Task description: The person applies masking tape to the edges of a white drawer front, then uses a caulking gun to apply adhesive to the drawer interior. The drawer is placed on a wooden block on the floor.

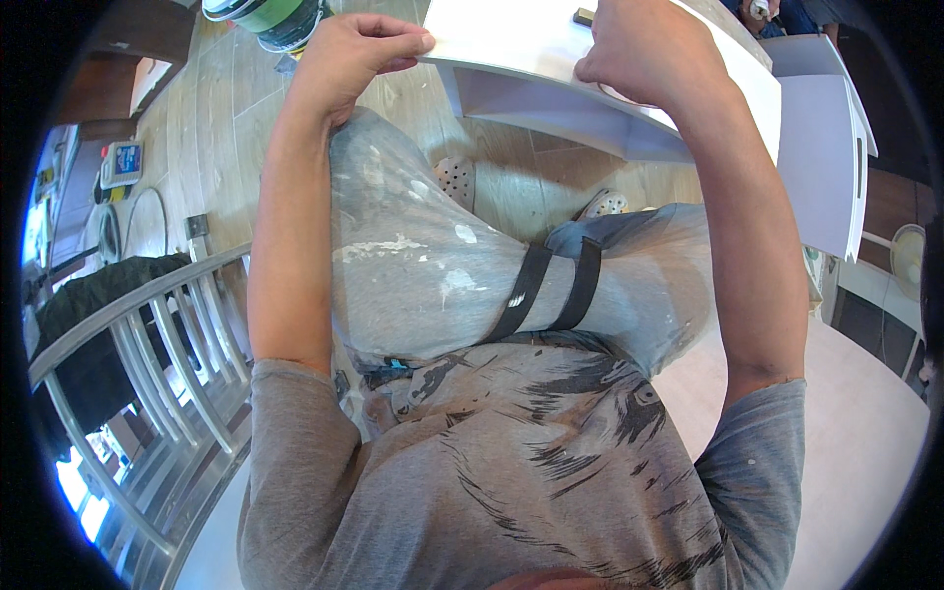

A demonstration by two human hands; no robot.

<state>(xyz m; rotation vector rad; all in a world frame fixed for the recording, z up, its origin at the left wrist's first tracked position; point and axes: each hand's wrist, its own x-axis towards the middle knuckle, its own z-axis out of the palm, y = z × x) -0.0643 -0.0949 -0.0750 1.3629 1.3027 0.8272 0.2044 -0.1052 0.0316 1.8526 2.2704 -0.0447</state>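
A white board-topped cabinet piece (pixel 511 34) lies across in front of my knees, its open side facing me. At its left front corner my left hand (pixel 359 54) is closed in a pinch, thumb and forefinger touching the edge; anything thin between them is too small to see. My right hand (pixel 654 49) is closed over the board's front edge, farther right. Under its fingers a pale, pinkish curved rim (pixel 619 94) shows, its kind hidden by the hand. A small dark and yellowish block-like piece (pixel 584 17) lies on the board just left of my right hand.
White panels (pixel 821 128) stand at the right. A green and black bucket (pixel 275 22) is on the wood-look floor at the far left. An aluminium ladder (pixel 147 295) stands at my left side, with a white jug (pixel 122 162) beyond it. Another person's hand (pixel 759 8) shows at the far right.
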